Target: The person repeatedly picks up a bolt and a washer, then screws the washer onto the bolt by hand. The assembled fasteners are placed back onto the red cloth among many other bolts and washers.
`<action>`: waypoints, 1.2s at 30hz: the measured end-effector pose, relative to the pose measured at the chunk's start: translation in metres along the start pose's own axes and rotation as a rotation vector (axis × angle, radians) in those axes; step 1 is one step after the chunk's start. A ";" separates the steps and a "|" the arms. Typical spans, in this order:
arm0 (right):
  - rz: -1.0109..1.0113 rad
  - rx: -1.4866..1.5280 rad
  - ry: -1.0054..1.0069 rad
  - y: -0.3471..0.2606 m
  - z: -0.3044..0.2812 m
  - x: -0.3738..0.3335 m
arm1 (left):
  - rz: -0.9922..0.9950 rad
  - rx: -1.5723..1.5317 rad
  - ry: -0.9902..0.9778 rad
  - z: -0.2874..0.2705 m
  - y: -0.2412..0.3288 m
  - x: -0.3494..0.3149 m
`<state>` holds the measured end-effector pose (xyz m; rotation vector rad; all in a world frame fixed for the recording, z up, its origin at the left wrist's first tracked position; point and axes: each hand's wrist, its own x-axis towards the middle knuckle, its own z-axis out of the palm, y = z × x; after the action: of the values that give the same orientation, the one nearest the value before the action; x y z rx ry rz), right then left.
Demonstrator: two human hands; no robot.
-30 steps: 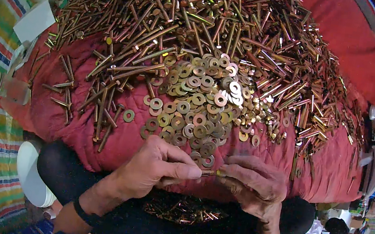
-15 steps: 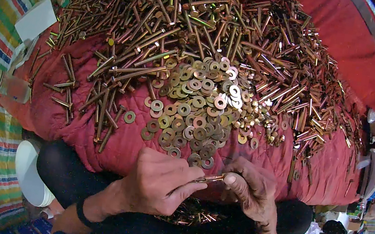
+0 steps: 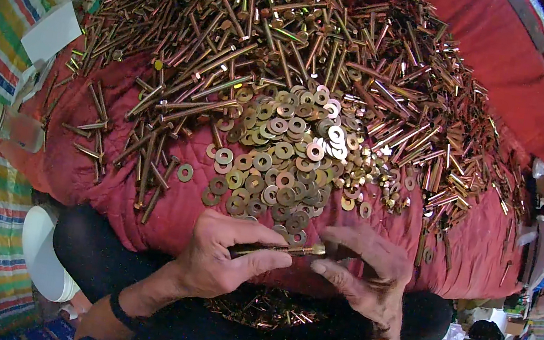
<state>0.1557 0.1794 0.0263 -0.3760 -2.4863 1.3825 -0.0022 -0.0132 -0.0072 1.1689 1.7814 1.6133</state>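
My left hand (image 3: 222,253) pinches a long brassy bolt (image 3: 299,250) between thumb and fingers, holding it almost level over the near edge of the red cloth. At the bolt's right end sits a small yellowish piece, probably a nut. Around that end my right hand (image 3: 366,267) is spread, thumb and fingers apart; whether a fingertip touches it I cannot tell. Just beyond both hands lies a heap of flat washers (image 3: 282,150). Small shiny nut-like pieces (image 3: 376,171) are gathered at its right side.
Big heaps of bolts (image 3: 193,40) and shorter rods (image 3: 453,168) cover the far part of the red cloth (image 3: 93,207). More metal pieces (image 3: 273,309) lie between my legs. A clear jar (image 3: 20,130) and a white bucket (image 3: 45,253) stand at the left.
My right hand has opened from its pinch on the bolt's right end, its fingers spreading apart. My left thumb has shifted, and more of the bolt shows.
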 end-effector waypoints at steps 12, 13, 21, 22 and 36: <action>0.203 0.141 0.016 -0.004 -0.004 -0.004 | -0.097 -0.043 -0.067 0.002 0.005 0.000; 0.140 0.173 0.061 -0.005 0.000 -0.004 | -0.163 -0.031 -0.082 0.000 0.006 -0.001; -0.184 -0.107 -0.047 0.000 0.003 0.000 | -0.266 -0.111 -0.117 -0.001 0.009 0.000; -0.130 -0.134 -0.082 -0.001 0.001 -0.001 | -0.236 -0.126 -0.108 0.001 0.009 0.000; 0.009 0.047 -0.069 -0.002 0.009 -0.001 | -0.349 -0.223 -0.152 0.000 0.011 0.001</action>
<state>0.1533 0.1715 0.0233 -0.3350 -2.5046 1.4783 0.0005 -0.0127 0.0038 0.8038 1.5608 1.4311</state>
